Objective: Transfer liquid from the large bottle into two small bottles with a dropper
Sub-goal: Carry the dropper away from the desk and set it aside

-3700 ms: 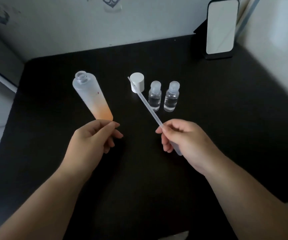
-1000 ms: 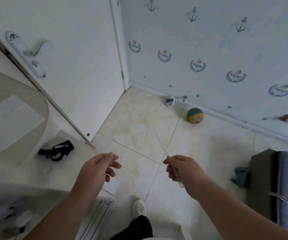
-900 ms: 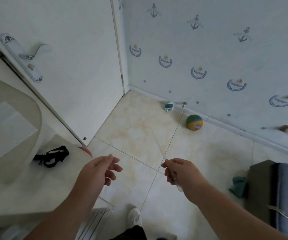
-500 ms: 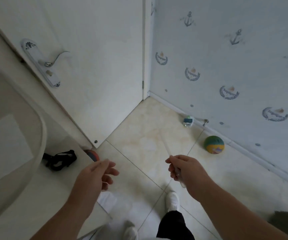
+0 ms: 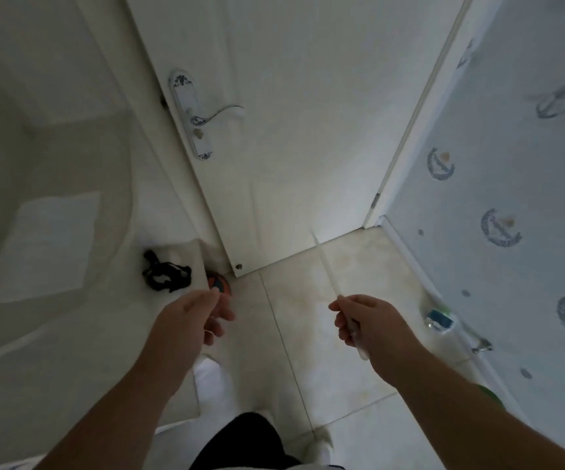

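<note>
The left hand (image 5: 193, 320) hangs in the air in front of the body with its fingers loosely curled and nothing between them; the thumb and forefinger tips lie close together near the top of the hand. The right hand (image 5: 367, 322) is closed round the dropper (image 5: 328, 273), a thin, clear plastic stick: the thumb and forefinger pinch it near its middle, its narrow tip points up and away toward the foot of the door, and its thicker end sticks out below the palm. Both forearms reach in from the bottom edge of the head view, well apart from each other.

None of the bottles shows in this view; the dropper is the only thing of the task in sight, and it is held over the floor (image 5: 294, 334), which is laid with pale tiles.

Ahead stands a white door (image 5: 291, 147) with a long white handle plate and a curved lever handle (image 5: 220, 111). At its lower corner, just beyond the left hand, lies an orange and dark ball (image 5: 219, 283), partly hidden by the fingers. To the left of it a black strap (image 5: 165, 273) lies on a white surface (image 5: 53, 368). On the right a pale blue wall (image 5: 512, 164) carries printed anchor marks, and a small blue and green thing (image 5: 439, 318), too blurred to name, lies at its foot. Below, between the arms, a dark trouser leg (image 5: 240, 439) and white footwear (image 5: 213, 378) show.
</note>
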{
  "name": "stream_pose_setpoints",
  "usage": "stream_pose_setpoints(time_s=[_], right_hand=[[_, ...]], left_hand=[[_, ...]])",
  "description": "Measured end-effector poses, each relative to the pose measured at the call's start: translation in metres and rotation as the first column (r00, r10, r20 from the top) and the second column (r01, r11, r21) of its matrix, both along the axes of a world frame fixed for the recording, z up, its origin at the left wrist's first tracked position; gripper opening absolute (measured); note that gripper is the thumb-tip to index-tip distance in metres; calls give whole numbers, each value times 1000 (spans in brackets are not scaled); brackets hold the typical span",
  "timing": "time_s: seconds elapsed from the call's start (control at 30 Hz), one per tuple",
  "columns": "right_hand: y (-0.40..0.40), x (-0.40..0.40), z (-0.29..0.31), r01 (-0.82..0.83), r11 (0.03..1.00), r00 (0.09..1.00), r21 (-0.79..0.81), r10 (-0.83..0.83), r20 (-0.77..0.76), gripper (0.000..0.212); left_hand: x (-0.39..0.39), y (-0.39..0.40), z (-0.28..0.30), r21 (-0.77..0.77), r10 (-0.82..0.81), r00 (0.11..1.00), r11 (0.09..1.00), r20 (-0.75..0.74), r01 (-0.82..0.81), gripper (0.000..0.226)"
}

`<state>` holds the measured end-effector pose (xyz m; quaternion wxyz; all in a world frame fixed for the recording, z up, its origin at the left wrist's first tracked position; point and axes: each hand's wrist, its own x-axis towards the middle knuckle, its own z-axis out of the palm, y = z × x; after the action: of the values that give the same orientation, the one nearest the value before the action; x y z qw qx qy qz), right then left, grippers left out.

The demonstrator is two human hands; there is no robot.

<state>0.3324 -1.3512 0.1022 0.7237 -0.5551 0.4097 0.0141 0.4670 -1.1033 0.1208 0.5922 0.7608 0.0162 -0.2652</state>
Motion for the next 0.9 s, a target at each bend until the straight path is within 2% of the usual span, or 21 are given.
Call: stream_pose_setpoints(time_s=[0.23,0.5,0.63,0.77,0.9], right_hand=[[-14,94,3,-216,976,976,-13,216,36,22],[-21,200,22,-358,932,929,-60,362,79,22],[-13,236,23,-430,902,900,30,426,96,23],[-6,283,20,-572,819,817,35,566,108,23],[12,334,25,-742,670,660,-35,738,142,22]], left_hand=[[42,10,-3,1,200,980,980,-22,-200,26],[91,-3,0,-28,281,960,959,3,-281,26],[99,0,3,-13,336,941,942,47,-335,27],[101,10,8,-61,494,865,870,89,-490,34],[90,9,13,-62,669,733,742,124,-667,35]])
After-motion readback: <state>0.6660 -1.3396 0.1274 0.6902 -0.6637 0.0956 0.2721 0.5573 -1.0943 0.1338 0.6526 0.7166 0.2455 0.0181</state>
